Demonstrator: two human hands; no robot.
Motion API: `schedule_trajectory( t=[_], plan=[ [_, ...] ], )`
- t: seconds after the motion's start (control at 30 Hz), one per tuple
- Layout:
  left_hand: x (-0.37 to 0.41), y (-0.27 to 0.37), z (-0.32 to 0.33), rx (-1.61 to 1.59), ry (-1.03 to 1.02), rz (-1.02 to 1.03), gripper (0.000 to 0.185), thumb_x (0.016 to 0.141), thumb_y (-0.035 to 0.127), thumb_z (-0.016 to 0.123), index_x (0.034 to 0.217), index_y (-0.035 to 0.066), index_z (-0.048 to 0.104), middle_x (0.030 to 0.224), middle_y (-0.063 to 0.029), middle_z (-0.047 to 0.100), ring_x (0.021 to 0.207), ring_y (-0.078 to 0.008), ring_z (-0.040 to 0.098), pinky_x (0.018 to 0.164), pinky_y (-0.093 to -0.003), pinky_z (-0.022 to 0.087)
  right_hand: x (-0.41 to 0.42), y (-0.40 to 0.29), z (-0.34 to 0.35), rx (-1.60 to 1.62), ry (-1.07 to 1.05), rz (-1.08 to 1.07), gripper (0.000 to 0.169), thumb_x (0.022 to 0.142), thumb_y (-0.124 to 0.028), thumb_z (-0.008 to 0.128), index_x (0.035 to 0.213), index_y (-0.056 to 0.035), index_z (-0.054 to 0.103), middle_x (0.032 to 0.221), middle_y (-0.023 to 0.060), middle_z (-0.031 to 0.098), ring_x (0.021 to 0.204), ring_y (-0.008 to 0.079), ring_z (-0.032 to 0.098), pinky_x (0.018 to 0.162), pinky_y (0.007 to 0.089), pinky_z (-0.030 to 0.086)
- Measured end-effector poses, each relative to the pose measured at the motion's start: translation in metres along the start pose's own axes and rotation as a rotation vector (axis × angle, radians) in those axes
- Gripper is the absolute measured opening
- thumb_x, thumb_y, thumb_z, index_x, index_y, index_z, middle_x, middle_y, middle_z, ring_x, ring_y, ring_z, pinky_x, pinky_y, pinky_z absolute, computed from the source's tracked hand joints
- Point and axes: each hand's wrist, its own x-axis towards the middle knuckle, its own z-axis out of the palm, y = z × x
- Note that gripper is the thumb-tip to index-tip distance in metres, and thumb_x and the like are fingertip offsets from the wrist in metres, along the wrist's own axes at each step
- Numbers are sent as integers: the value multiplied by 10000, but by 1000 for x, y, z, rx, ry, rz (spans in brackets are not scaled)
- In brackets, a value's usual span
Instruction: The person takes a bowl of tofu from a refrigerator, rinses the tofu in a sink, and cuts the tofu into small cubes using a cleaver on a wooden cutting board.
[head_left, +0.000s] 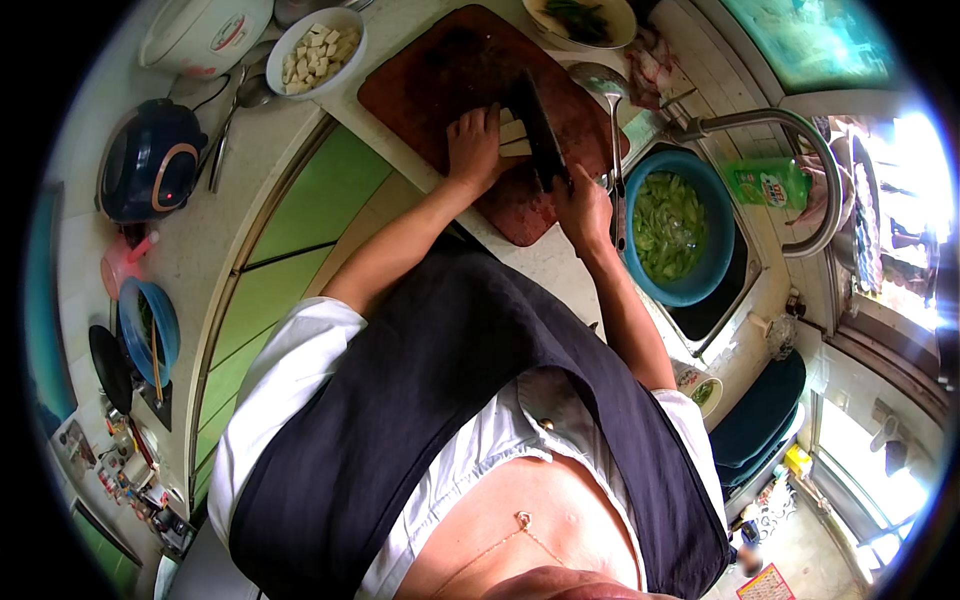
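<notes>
A cleaver (541, 131) with a dark, broad blade is in my right hand (583, 208), its handle gripped near the right side of a reddish-brown cutting board (420, 82). The blade stands on edge beside pale blocks of tofu (514, 139) that show cut lines. My left hand (474, 148) rests on the tofu from the left, fingers bent over it. Part of the tofu is hidden by that hand and by the blade. At the board's upper left, a white bowl (289, 46) holds tofu cubes (319, 60).
A metal ladle (616, 112) lies along the board's right edge. In the sink, a blue basin (731, 225) holds cut green vegetables (667, 225) in water, with a curved faucet (817, 135) over that side. Another bowl (626, 37) with greens stands behind the board. A dark blue appliance (139, 161) sits at left.
</notes>
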Motion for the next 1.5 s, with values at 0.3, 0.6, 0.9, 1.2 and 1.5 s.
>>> schedule_trajectory(
  t=[0.3,0.6,0.9,1.2,1.5],
  plan=[
    [-8,-21,6,-13,103,143,909,620,472,740,1308,21,354,1256,-153,420,1165,-319,397,965,-454,295,-6,5,-4,-50,-12,66,216,805,-229,540,960,-80,557,702,222,600,697,413,584,580,495,450],
    [-16,-11,15,-1,201,89,695,717,378,687,1268,61,405,1255,-144,412,1204,-316,360,982,-502,273,-1,-9,2,-79,6,-11,212,784,-238,568,912,-71,548,685,224,593,677,419,584,577,493,455],
    [-15,-16,13,-38,179,87,703,730,413,670,1270,47,407,1261,-155,431,1178,-317,398,972,-478,292,-3,-15,-7,-75,30,-82,182,790,-222,546,879,-64,540,684,229,591,671,413,585,573,495,450],
    [-15,-29,1,-181,163,97,687,672,346,730,1199,1,456,1179,-178,509,1063,-346,491,906,-423,384,-10,-37,-27,-84,-33,-84,187,836,-228,519,898,-54,543,739,227,596,697,418,573,591,495,438],
    [-14,-30,0,-159,192,146,560,673,304,725,1099,10,511,1112,-169,525,1015,-346,508,870,-422,401,-9,-27,15,-345,-160,-182,145,745,-121,540,818,-29,455,671,203,604,639,384,610,567,490,472]
  ],
)
